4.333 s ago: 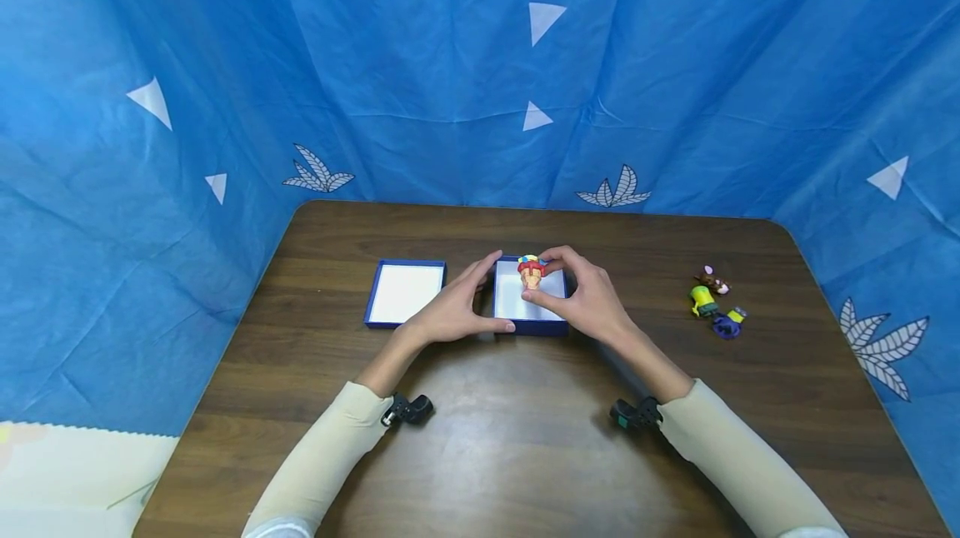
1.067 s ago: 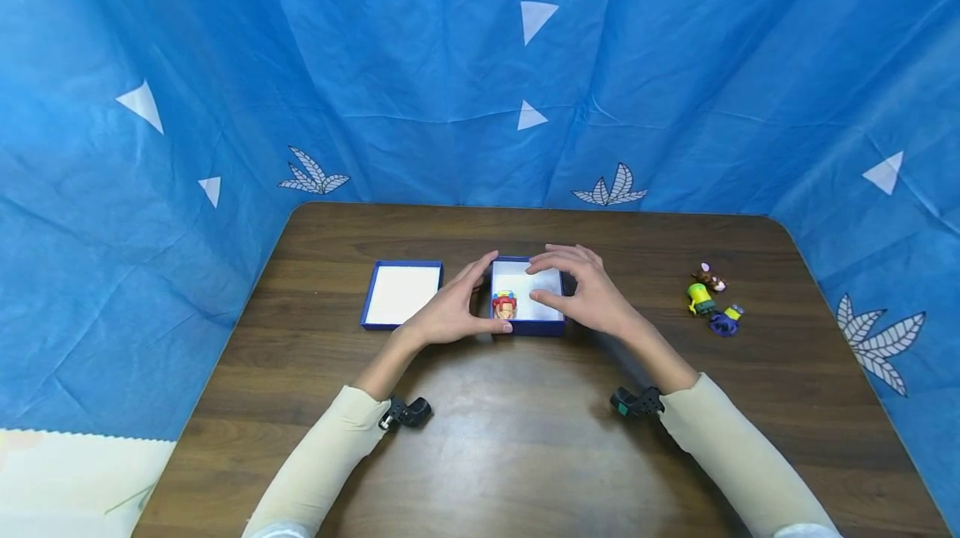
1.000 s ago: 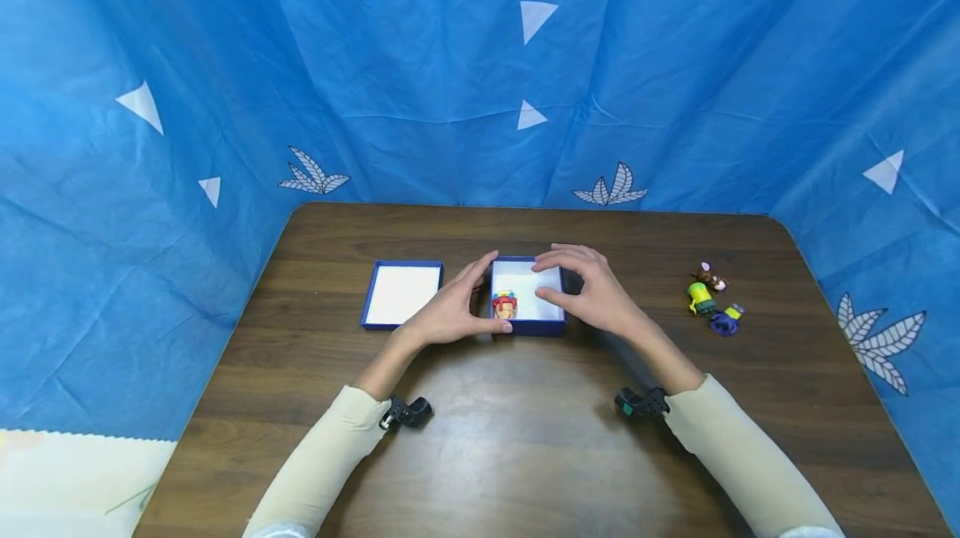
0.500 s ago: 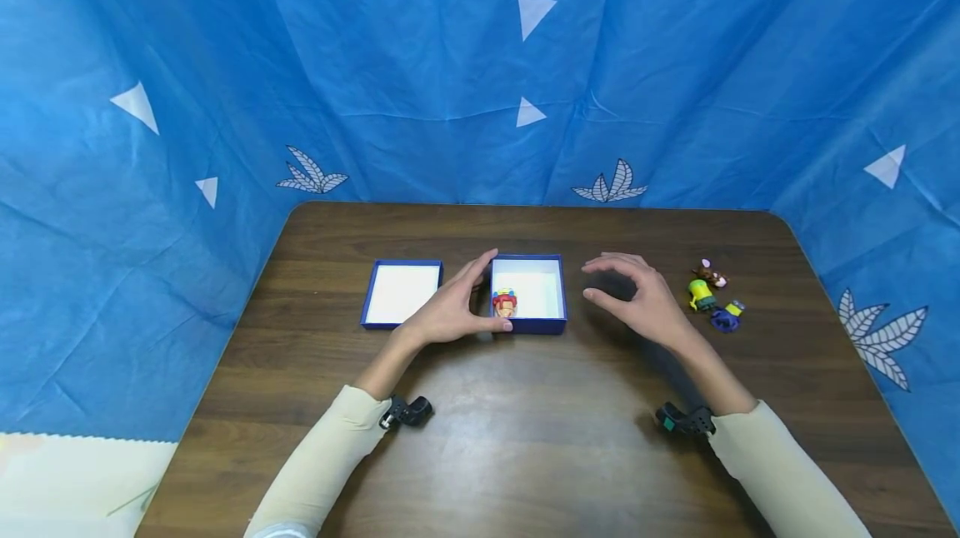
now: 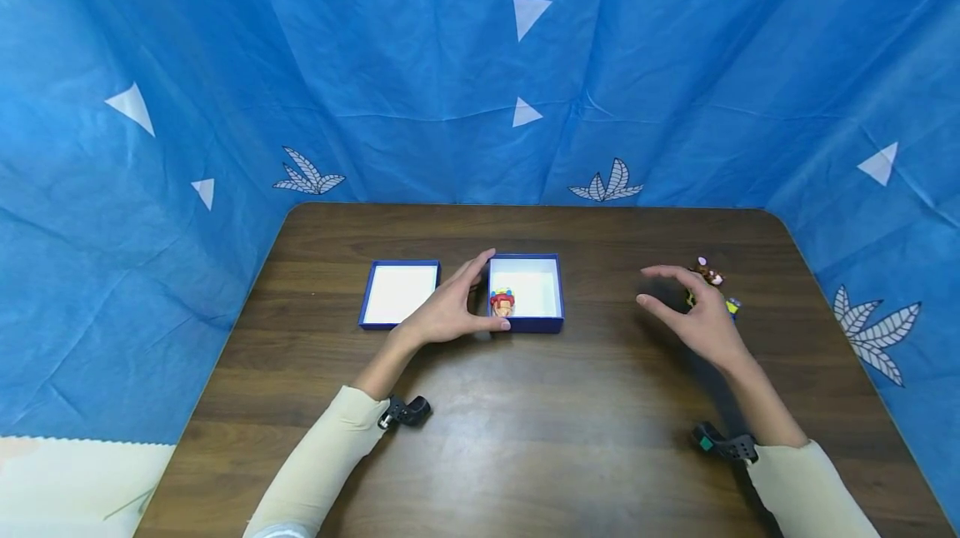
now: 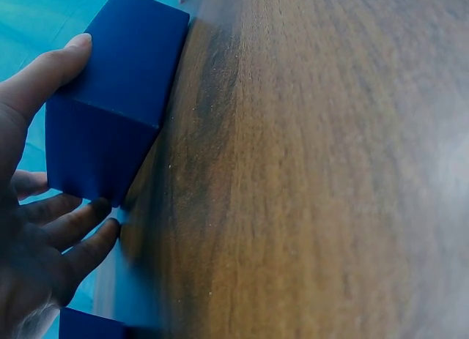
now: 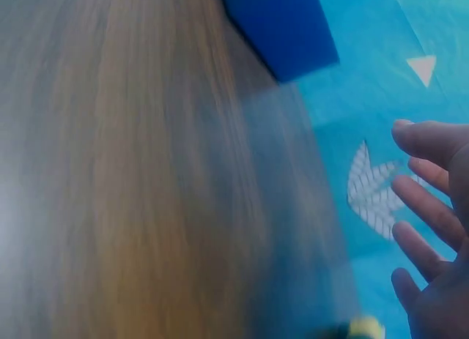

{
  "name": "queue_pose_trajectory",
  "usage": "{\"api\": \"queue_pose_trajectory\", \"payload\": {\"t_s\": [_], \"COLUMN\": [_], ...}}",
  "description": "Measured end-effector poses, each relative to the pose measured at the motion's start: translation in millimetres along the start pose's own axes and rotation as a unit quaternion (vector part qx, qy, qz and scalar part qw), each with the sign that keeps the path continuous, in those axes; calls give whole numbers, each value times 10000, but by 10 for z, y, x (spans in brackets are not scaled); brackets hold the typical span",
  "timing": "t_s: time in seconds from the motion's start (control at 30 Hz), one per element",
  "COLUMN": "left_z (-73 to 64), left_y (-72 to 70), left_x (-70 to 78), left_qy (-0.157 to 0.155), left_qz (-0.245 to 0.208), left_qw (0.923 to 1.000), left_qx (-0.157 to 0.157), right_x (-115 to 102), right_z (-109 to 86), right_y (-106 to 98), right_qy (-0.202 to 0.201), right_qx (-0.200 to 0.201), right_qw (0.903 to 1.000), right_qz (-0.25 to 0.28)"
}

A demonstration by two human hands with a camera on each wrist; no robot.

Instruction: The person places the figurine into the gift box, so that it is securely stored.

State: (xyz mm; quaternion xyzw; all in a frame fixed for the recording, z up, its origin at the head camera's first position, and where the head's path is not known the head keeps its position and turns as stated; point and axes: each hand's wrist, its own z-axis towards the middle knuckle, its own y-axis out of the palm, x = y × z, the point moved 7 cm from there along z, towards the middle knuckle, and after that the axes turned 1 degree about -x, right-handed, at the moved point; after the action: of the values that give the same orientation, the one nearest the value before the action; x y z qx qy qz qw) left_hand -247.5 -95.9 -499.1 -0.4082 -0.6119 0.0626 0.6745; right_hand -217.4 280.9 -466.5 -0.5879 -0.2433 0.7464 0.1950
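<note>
The person's left hand (image 5: pixel 448 313) is spread wide along the near side of a square dark-blue box (image 5: pixel 536 326), its thumb on the front wall and its index finger reaching to the back corner. In the left wrist view the other fingers lie low against the side wall, fairly straight. Just beyond that thumb, in the box's front corner, sits a toy figure (image 5: pixel 502 305) in red, yellow and blue; whether it stands or lies cannot be told. The rest of the white interior spreads out past it, away from the palm. On the outer side of the same hand, just behind the knuckles, a shallow blue-rimmed tray (image 5: pixel 397 292) shows its white inside.

The right hand (image 5: pixel 693 317) hangs over the table (image 5: pixel 540 421), well apart from the box, thumb and fingers parted in a loose curve. Just past its knuckles lies a brown figurine (image 5: pixel 707 272) with pink ears. A yellow-and-blue figurine (image 5: pixel 733 306) peeks out at its outer edge, mostly hidden, and a yellow-green figurine (image 5: pixel 690 299) shows in the crook between thumb and index finger. Whether the hand touches any of them cannot be told.

Behind each hand come a black wrist device and a cream sleeve; beyond both hands hangs a blue curtain (image 5: pixel 450 63) with white triangles and leaves.
</note>
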Motion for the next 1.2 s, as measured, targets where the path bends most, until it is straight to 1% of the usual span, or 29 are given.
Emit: {"api": "queue_pose_trajectory", "payload": {"t_s": [0.17,0.3,0.47,0.63,0.77,0.87,0.97,1.07,1.2], "left_z": [2,16,24,4,3,4,4,10,19], "left_y": [-3,10,32,27,14,14,12,9,15], "left_x": [0,-10,1,0,1,1,-1,-5,-11], "left_qy": [23,-6,-9,-89,-89,-91,-129,-141,-136], "left_qz": [12,21,6,10,2,21,32,33,72], "left_qw": [10000,10000,10000,10000,9999,10000,9999,9999,9999], "left_qx": [22,31,5,19,50,27,18,22,21], "right_x": [133,247,385,513,641,750,850,899,908], "right_z": [-163,-300,-434,-489,-473,-468,-470,-460,-453], "right_y": [-145,-250,-427,-603,-702,-726,-721,-710,-692], "right_qy": [-31,74,436,953,1279,1459,1621,1566,1413], "right_qx": [291,506,800,1007,849,577,261,123,145], "right_qw": [9996,9986,9956,9885,9854,9844,9814,9810,9823], "right_qz": [-55,-102,-232,-604,-731,-800,-995,-1139,-1220]}}
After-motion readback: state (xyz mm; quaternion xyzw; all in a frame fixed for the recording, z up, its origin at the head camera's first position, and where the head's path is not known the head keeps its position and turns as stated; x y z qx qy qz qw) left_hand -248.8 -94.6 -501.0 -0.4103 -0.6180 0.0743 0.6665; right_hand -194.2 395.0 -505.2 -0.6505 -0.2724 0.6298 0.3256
